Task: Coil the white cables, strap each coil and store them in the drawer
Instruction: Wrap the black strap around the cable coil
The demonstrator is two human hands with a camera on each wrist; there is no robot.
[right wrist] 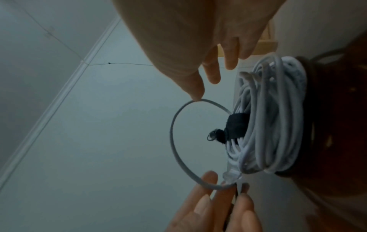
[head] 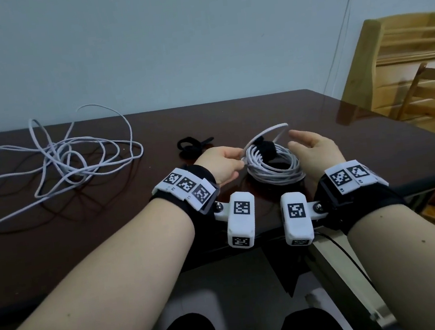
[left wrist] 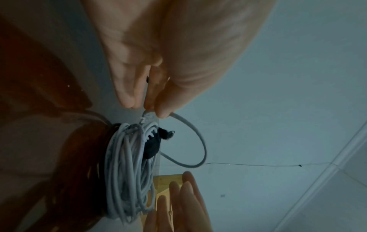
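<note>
Plain home room, dark glossy table (head: 259,110), wooden chairs (head: 404,65) beside it — bare painted wall (head: 167,34)

The dark reddish-brown, glossy wooden surface (head: 259,110) carries 3 things. A loose, tangled white cable (head: 54,160) sprawls over its left part, one end trailing toward the near left edge. A small black fabric strap (head: 193,143) lies near the middle, well apart from the tangle. Just beside it, nearer the front edge, rests a round coil of white cable (head: 274,168) bound by a black strap (head: 344,138) (one free loop arches above the coil).
</note>
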